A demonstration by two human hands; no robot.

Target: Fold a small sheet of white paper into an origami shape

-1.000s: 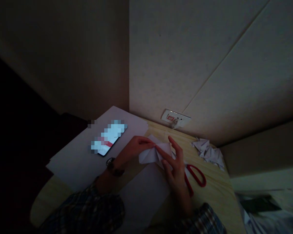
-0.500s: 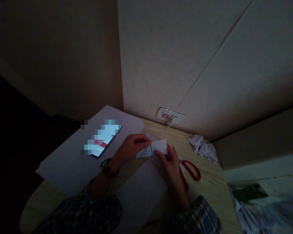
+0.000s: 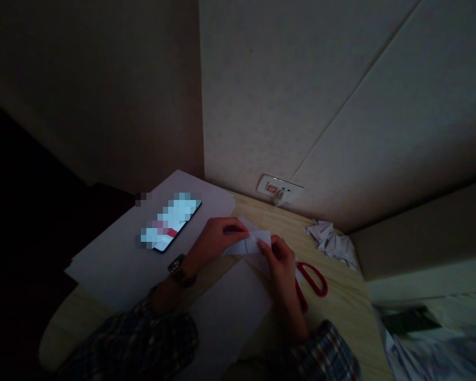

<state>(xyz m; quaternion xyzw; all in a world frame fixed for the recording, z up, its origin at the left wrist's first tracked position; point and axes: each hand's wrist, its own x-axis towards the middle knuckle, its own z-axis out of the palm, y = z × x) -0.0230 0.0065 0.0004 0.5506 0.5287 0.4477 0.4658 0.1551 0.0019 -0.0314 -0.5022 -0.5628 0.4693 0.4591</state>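
A small folded piece of white paper (image 3: 250, 243) lies on the wooden table (image 3: 341, 296) between my two hands. My left hand (image 3: 216, 239), with a watch on its wrist, presses its closed fingers on the paper's left part. My right hand (image 3: 280, 259) pinches the paper's right edge with bent fingers. Both sleeves are plaid.
A lit phone (image 3: 170, 225) lies on a large white sheet (image 3: 119, 254) at the left. Another white sheet (image 3: 230, 307) lies in front of me. Red-handled scissors (image 3: 311, 280) rest right of my right hand. Crumpled paper (image 3: 333, 241) sits by the wall, below a wall socket (image 3: 280, 189).
My right hand's fingers, spread over the paper a second ago, have closed onto its right edge. The paper has been folded flatter and narrower. The view shifted slightly.
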